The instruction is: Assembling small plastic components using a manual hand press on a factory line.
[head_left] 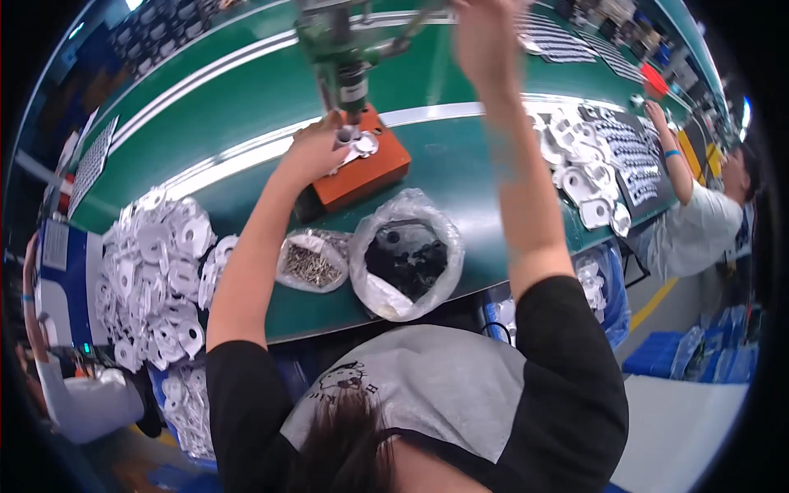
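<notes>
My left hand (316, 150) is closed at the edge of a white plastic part (360, 146), holding it on an orange block (366, 177). Directly above the part stands the dark tip of a green lever press (333, 41). My right hand (491, 33) is raised at the top edge, blurred, with its fingers closed round the end of the press's lever (403, 43). In front of the block lie an open clear bag of small metal screws (312, 267) and a larger clear bag with black parts (407, 259).
White plastic parts are heaped at the left (156, 271), with more in a bin below. Another pile (575, 164) lies at the right, beside a dark tray (637, 156) of small parts. A green conveyor (222, 99) runs behind the table. Co-workers sit at both sides.
</notes>
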Available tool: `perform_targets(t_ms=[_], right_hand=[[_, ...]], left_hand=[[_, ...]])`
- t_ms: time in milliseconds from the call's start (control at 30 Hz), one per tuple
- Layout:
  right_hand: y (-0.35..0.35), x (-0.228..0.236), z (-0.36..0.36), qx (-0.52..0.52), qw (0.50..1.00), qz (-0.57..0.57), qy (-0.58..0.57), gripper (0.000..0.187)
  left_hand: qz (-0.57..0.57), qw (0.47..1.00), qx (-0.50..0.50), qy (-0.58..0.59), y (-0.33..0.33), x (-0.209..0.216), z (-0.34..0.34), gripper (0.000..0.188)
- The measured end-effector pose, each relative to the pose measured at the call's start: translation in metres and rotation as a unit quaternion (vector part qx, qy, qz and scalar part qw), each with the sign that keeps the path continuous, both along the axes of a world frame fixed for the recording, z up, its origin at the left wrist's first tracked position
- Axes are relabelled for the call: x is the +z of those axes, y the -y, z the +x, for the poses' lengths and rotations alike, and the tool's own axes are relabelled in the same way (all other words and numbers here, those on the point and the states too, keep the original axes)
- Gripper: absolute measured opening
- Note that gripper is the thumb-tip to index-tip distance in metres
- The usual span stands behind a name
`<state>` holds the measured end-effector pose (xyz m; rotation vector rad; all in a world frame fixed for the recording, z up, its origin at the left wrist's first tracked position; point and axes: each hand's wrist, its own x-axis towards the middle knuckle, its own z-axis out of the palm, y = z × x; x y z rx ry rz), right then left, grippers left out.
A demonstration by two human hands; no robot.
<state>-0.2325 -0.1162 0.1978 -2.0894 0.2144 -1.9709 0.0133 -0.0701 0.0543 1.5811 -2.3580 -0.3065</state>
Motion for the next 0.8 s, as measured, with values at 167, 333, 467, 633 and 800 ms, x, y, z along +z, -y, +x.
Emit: perform_targets(t_ms=[167,333,467,633,800], right_hand=[[0.058,0.026,0.097,0.076,0.901,0.425,0.048,0.060],[0.054,-0.057,0.031,0.036,0.942,0.334,-0.010,0.040],[0.073,-0.165,-0.125,-0.532,0.760,0.156,-0.340,0.049],[0.074,-0.223,-0.206,-0.612,0.432,0.351,-0.562,0.042],[0.061,-0.215,-0.188,-0.597,0.441,0.359,-0.566,0.043]], left_hand=[[-0.064,0.993,0.093,0.024,-0.010,0.018,0.016,0.065],[0.017,0.963,0.165,-0.212,-0.078,0.026,0.060,0.055],[-0.019,0.959,0.165,-0.230,-0.086,0.026,0.087,0.055],[0.001,0.918,0.150,-0.367,-0.092,0.038,0.084,0.053],[0.006,0.920,0.139,-0.366,-0.101,0.049,0.071,0.054]])
